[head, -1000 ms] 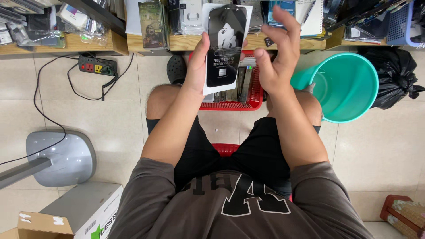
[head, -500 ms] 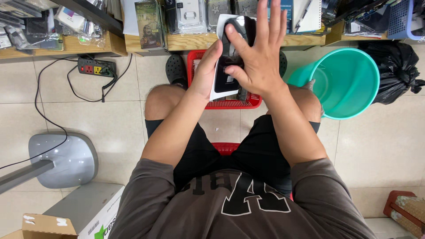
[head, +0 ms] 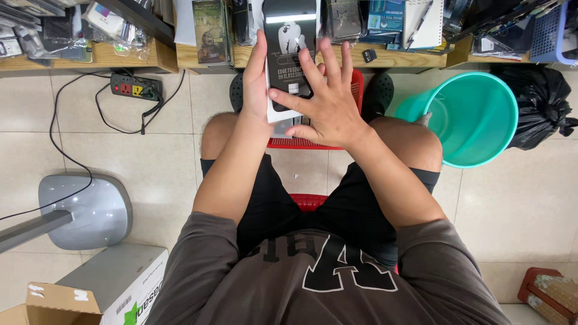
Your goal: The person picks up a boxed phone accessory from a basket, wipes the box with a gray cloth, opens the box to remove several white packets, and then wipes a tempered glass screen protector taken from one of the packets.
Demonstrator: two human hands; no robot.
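Note:
I am seated and holding up a flat black-and-white packaged box [head: 289,36] in front of me. My left hand [head: 257,84] grips its left edge, thumb on the front. My right hand [head: 322,99] lies flat over the lower front of the box, fingers spread apart and pressing on it. The lower part of the box is hidden behind that hand. Below the hands, a red plastic basket [head: 355,90] sits on the floor between my knees.
A teal bucket [head: 466,117] stands at my right, with a black rubbish bag [head: 542,102] beyond it. A wooden shelf [head: 120,57] of packaged goods runs along the top. A power strip [head: 135,87], a grey fan base [head: 84,210] and cardboard boxes [head: 96,295] lie left.
My right hand has moved from beside the box onto its front and slid down and left across it. The box has shifted slightly left and up.

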